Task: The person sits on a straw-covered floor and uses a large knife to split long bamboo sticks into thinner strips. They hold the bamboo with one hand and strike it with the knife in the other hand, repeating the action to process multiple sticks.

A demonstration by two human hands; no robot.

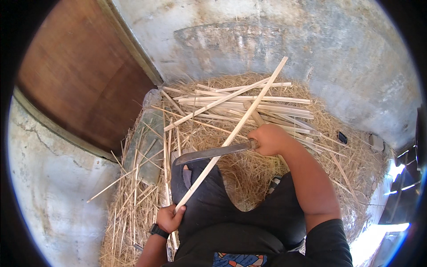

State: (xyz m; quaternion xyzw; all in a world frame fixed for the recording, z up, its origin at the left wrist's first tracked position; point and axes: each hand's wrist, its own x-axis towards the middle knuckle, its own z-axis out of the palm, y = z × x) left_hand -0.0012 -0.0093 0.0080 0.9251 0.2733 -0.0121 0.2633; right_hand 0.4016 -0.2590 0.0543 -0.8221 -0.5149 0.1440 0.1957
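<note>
My left hand (169,218) grips the near end of a long pale bamboo strip (240,122) that slants up and away to the right over my dark-trousered knee (200,187). My right hand (268,139) is closed on the handle of a long knife (211,152). Its grey blade points left and lies across the strip about midway along it. A black watch sits on my left wrist.
A pile of split bamboo strips (249,102) lies on a bed of straw shavings (249,173) ahead. A brown wooden door (80,75) stands at the left, a grey concrete wall (289,40) behind. A flat stone slab (149,142) lies left of my knee.
</note>
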